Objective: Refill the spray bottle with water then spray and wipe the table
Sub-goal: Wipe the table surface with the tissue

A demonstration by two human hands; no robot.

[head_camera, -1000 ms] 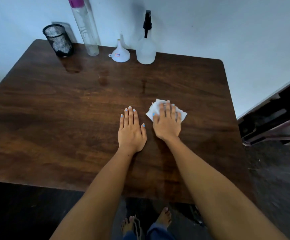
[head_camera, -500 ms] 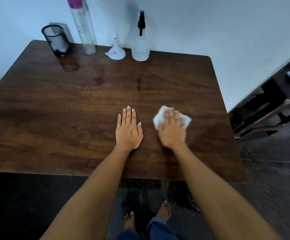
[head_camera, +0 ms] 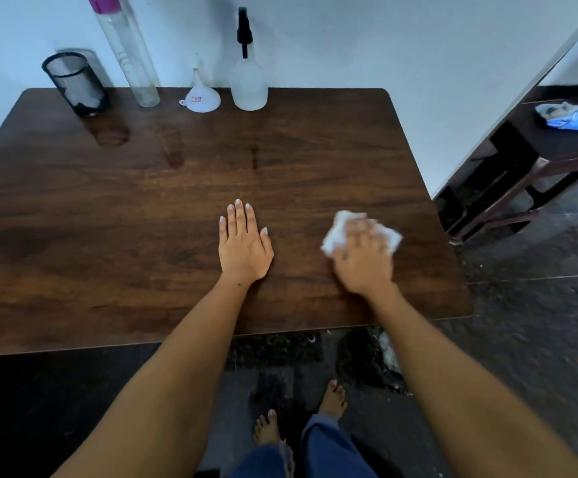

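1. The white cloth (head_camera: 341, 232) lies on the dark wooden table (head_camera: 142, 208) under the right hand (head_camera: 361, 257); its edges show past the fingers on both sides.
2. The right hand presses down on the cloth. It is blurred, so I cannot tell whether the fingers lie straight or curl into the fabric.
3. The left hand (head_camera: 244, 244) rests flat on the table, fingers straight and close together, near the cloth on its left and apart from it.
4. The cloth is near the table's right edge, nearer its front edge than its back edge.
5. Bare wood stretches from the cloth back to the spray bottle (head_camera: 248, 81) at the table's far edge, well apart from the cloth.
6. A white funnel (head_camera: 202, 96), a tall clear bottle (head_camera: 132, 60) and a black mesh cup (head_camera: 77, 84) stand in a row left of the spray bottle.
7. The cloth looks crumpled and white.
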